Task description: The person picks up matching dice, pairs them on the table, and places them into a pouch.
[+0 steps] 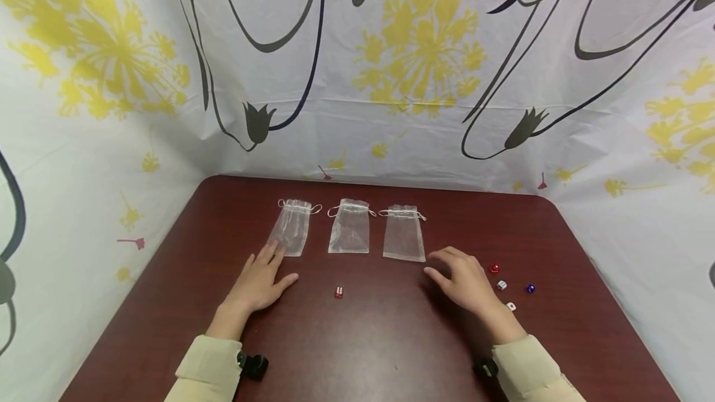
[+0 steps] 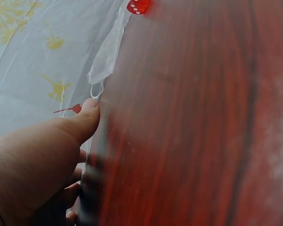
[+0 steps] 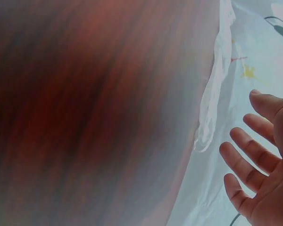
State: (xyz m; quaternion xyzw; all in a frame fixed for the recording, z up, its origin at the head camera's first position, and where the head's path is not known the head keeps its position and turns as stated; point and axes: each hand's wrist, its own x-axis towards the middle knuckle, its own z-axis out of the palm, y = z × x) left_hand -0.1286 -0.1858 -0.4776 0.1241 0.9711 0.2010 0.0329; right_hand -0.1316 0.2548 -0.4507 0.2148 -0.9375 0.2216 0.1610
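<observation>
My left hand (image 1: 256,287) has its fingers spread, fingertips right at the lower left corner of a sheer white drawstring pouch (image 1: 292,228). A second pouch (image 1: 350,228) lies in the middle, and a third pouch (image 1: 404,234) to its right. Close to that third pouch's lower right corner is my right hand (image 1: 463,281), fingers loosely bent and holding nothing. In the right wrist view its palm (image 3: 273,202) faces the camera with the fingers apart. Between the hands sits a red die (image 1: 339,292), which also shows at the top of the left wrist view.
Right of my right hand lie another red die (image 1: 494,268), a white die (image 1: 501,285), a blue die (image 1: 530,288) and a second white die (image 1: 511,306), near the wrist. The dark wooden table (image 1: 357,358) meets a flower-printed curtain (image 1: 313,79) behind.
</observation>
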